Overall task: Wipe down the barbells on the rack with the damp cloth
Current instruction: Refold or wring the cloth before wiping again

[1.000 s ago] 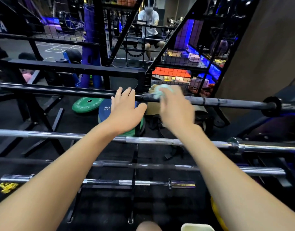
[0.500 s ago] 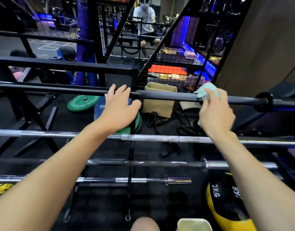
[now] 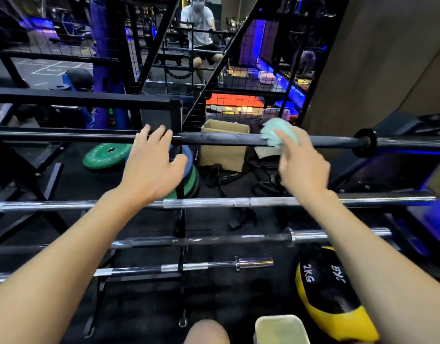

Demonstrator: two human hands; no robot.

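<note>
Wiping the top black barbell: watch your grip on the cloth.

Your right hand pinches the damp cloth against the top barbell, right of your left hand, whose fingers drape over it, pressed together. Press loosely and the cloth could slip off behind the bar.

Black rack with four barbells across its tiers

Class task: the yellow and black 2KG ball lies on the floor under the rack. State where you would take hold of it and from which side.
The 2KG ball has no visible handle, so probably cup both palms on opposite sides of its round body. Come from the near right, since the barbells cross above it.
</note>
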